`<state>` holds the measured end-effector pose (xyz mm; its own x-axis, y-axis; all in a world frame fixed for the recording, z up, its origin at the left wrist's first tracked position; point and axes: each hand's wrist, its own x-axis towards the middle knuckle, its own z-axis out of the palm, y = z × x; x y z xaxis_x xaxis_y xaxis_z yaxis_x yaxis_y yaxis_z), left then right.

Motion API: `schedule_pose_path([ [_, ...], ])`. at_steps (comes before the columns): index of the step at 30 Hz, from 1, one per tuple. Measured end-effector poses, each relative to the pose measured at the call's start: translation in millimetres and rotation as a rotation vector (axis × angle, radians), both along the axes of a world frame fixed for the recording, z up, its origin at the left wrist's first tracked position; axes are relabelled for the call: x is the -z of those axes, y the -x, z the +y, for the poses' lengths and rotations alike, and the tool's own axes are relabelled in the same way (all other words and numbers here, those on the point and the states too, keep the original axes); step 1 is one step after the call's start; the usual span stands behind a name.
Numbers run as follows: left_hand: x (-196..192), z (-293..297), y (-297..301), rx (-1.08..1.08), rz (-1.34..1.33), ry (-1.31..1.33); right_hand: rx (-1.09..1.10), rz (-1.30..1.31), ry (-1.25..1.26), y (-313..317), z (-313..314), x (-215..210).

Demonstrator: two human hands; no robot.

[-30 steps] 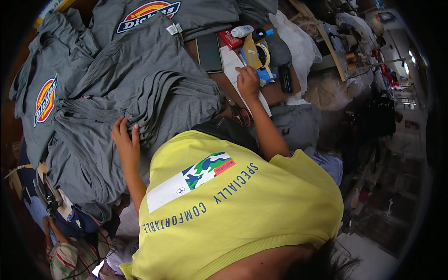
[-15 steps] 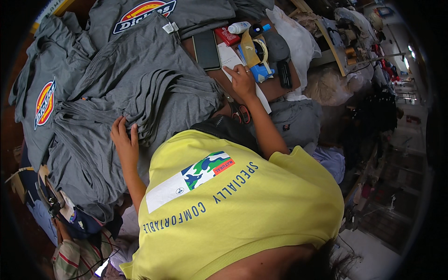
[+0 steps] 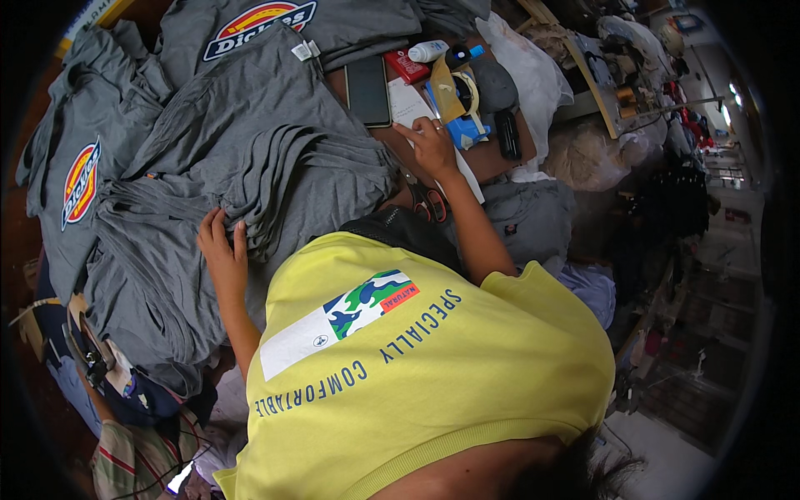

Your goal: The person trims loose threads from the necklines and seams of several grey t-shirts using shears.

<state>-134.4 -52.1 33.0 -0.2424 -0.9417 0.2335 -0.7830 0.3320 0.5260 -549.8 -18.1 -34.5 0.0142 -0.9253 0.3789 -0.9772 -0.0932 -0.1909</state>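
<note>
My left hand lies with its fingers apart on the near edge of a pile of folded grey T-shirts, not gripping the cloth. On the right, my right hand rests over a white sheet of paper with handwriting. Its index finger stretches out to the paper's left edge, close to the lower end of a dark phone. The other fingers are partly bent, with nothing seen in them. Scissors with red-and-black handles lie beside my right wrist, their blades partly under grey cloth.
Beyond the paper sit a red box, a white bottle, a blue tape dispenser and a black case. More grey T-shirts with printed badges cover the left. Another person's striped sleeve shows at lower left.
My right hand has shifted slightly left, its index finger now at the paper's edge. My left hand stays put. The other person's arm at lower left has moved a little.
</note>
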Motion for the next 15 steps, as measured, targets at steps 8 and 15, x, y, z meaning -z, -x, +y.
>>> schedule_pose_path([
  [8,-0.3,0.5,0.1,-0.007,-0.011,0.001,0.020,-0.059,0.035,0.5,-1.0,1.7],
  [15,-0.6,0.2,-0.2,-0.004,-0.006,-0.001,0.023,-0.106,0.022,0.4,-6.4,-4.5],
])
